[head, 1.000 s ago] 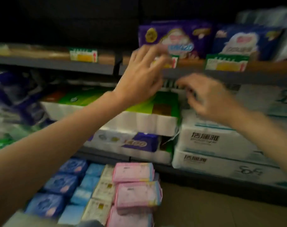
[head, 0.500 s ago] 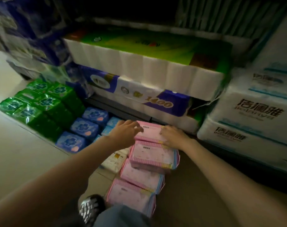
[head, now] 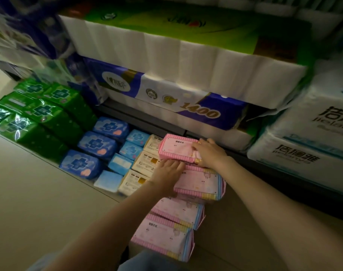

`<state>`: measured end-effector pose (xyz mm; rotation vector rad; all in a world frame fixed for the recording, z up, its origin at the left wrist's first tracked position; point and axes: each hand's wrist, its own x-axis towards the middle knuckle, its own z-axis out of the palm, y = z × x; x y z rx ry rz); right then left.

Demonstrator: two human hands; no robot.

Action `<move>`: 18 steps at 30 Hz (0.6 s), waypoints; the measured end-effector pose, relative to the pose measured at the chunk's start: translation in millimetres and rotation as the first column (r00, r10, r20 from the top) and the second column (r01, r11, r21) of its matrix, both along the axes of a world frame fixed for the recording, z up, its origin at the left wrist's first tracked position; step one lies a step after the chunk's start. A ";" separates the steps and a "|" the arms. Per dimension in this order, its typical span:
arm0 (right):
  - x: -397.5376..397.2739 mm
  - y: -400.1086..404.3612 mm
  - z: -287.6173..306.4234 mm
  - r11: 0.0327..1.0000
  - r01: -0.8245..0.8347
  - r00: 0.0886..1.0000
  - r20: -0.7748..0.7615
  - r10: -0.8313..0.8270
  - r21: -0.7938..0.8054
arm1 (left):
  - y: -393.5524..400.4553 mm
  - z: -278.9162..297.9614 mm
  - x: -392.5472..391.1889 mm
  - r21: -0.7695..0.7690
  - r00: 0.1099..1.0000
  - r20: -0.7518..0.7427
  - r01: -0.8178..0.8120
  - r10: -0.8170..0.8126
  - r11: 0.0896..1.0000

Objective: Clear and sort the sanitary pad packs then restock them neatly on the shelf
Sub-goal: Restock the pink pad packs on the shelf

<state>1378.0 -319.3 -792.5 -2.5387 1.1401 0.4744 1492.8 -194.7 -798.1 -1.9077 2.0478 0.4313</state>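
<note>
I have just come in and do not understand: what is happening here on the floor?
A person is sorting pad packs laid in rows on the floor below a shelf. The right hand grips the farthest pink pack, and the left hand touches the next pink pack. Green packs and blue packs lie to the left.

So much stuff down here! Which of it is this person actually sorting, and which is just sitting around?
Part of the job:
- pink packs, top pink pack under the left hand and right hand
- dark blue packs
- light blue packs
- cream packs
- green packs

Just sitting there:
- toilet roll bundles
- white tissue bales
</note>
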 end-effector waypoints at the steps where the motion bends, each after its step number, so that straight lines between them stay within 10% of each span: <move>1: 0.9 -0.1 -1.3 1.000 0.002 1.000 0.001 -0.002 -0.006 | 0.7 0.4 1.0 -0.011 1.000 0.005 0.009 -0.009 1.000; 10: 9.5 3.1 39.9 0.999 0.018 1.000 -0.017 -0.018 0.051 | -9.4 99.5 95.0 0.273 0.990 -0.047 -0.114 0.132 0.955; 18: 45.4 8.0 216.9 0.985 -0.146 0.986 0.064 0.152 -0.090 | -28.0 277.8 142.9 0.433 0.955 -0.031 -0.253 0.295 0.865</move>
